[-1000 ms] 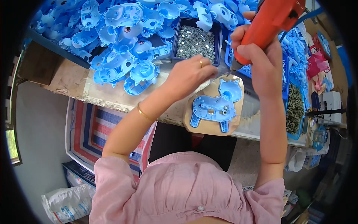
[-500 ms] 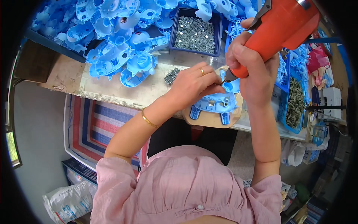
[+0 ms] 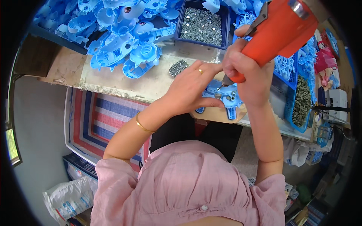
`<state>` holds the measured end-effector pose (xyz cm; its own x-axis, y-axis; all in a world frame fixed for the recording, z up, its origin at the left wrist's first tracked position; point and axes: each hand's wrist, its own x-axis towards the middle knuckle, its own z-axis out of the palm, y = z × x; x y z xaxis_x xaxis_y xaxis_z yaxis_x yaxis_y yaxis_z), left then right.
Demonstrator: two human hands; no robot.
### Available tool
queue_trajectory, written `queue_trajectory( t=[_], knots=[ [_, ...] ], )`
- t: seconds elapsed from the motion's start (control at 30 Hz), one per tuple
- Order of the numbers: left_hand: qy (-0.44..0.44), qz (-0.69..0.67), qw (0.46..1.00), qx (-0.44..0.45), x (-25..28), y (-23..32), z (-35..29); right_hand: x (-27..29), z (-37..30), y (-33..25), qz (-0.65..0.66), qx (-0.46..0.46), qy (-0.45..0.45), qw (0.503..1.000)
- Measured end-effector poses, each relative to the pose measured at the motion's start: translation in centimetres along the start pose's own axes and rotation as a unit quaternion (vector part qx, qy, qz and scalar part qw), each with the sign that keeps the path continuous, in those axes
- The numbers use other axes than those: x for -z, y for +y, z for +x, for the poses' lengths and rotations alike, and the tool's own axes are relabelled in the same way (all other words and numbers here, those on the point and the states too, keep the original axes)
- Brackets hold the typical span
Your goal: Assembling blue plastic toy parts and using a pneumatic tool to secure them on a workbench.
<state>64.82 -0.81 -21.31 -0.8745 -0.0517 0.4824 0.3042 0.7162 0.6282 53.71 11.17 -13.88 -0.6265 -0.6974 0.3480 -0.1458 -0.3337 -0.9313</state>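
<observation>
My right hand (image 3: 256, 71) is closed round an orange electric screwdriver (image 3: 283, 32), tilted with its bit pointing down and left. The bit's tip meets the blue plastic part (image 3: 230, 97), a moulded piece with two stubby legs, lying on a round-cornered wooden board (image 3: 220, 114). Around the left side of this part, my left hand (image 3: 188, 88) grips it, thumb along the near side and index finger reaching to the far side. The fingers partly hide the piece. A small pile of screws (image 3: 178, 67) lies on the table left of that hand.
A navy bin (image 3: 201, 44) of small metal pieces stands beyond my hands. Blue plastic shells (image 3: 145, 54) heap up at the far left. On the right are a blue basket (image 3: 289, 109) of screws and another bin (image 3: 284, 75) of small blue parts. The table edge runs close to me.
The screwdriver's bit has moved left and toward me, down onto the part. My left hand has changed from a fingertip pinch near the bit to a wider grip around the part.
</observation>
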Motion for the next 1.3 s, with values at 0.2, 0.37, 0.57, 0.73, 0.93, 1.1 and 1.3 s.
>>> queue_trajectory(
  t=[0.2, 0.37, 0.57, 0.73, 0.93, 1.1, 1.3],
  knots=[
    [-0.056, 0.072, 0.994, 0.063, 0.3, 0.0, -1.1, -0.5, -0.5, 2.2, 0.017, -0.027, 0.005, 0.999],
    [-0.042, 0.065, 0.995, 0.069, -0.3, -0.2, -1.6, -0.5, -0.6, 3.5, 0.023, -0.029, 0.008, 0.999],
    [-0.052, 0.075, 0.993, 0.072, -0.5, -0.3, -1.7, -1.0, -1.1, 3.6, 0.013, -0.023, 0.008, 1.0],
    [-0.021, 0.084, 0.996, 0.035, -1.0, -1.0, -1.9, -1.1, -1.4, 3.7, -0.025, -0.014, -0.016, 0.999],
    [-0.057, 0.086, 0.992, 0.075, -0.7, -0.2, -1.4, -0.9, -1.3, 3.9, 0.004, -0.008, 0.031, 0.999],
    [-0.039, 0.085, 0.994, 0.062, -0.6, 0.1, -1.5, -0.3, -0.8, 1.6, -0.012, -0.034, -0.015, 0.999],
    [0.024, 0.083, 0.993, 0.083, 0.8, 0.4, -2.4, 0.7, 0.1, -5.1, -0.335, 0.124, -0.033, 0.933]
  ],
)
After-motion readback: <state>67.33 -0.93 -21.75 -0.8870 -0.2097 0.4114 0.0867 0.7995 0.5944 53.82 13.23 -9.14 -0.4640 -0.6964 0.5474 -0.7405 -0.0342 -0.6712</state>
